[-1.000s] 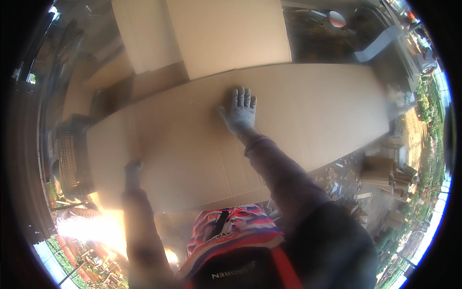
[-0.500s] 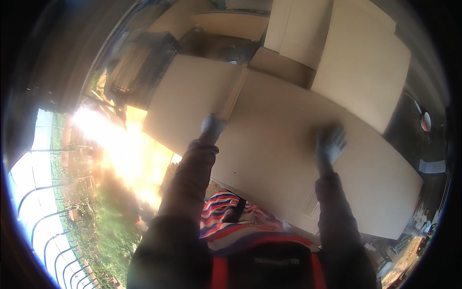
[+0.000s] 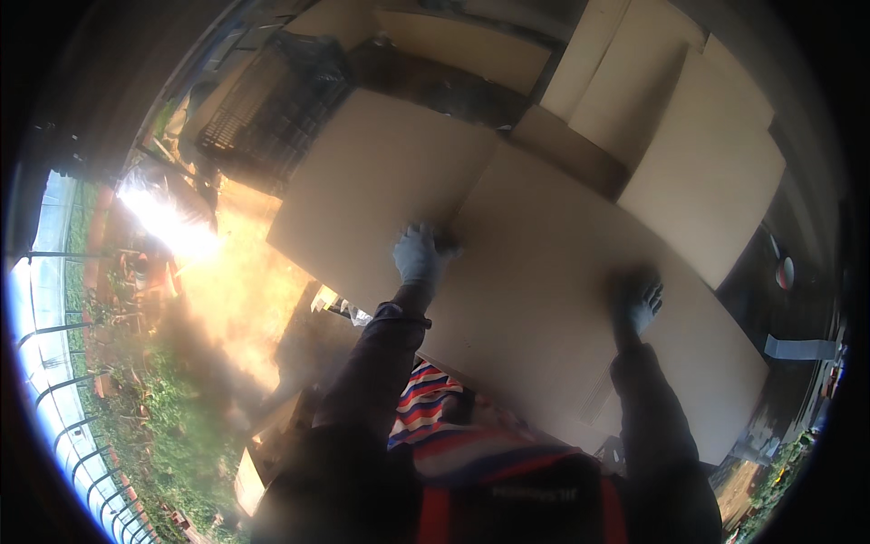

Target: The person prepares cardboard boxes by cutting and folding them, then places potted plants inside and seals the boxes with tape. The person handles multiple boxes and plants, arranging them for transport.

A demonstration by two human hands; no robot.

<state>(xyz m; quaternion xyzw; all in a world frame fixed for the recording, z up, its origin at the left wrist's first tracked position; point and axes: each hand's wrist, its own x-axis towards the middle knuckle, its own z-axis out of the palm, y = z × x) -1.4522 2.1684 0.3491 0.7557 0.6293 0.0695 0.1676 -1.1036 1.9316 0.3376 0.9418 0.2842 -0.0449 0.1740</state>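
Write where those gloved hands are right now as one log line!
left hand: on cardboard sheet, near crease | right hand: over same sheet, contact unclear | dark crate: past sheet's upper-left corner

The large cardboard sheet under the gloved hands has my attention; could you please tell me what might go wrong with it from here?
The large cardboard sheet could buckle along its crease, since the left hand is right beside that line.

If it shifts, its left end might knock the dark slatted crate, or its far edge might catch the paler cardboard panel; both look close.
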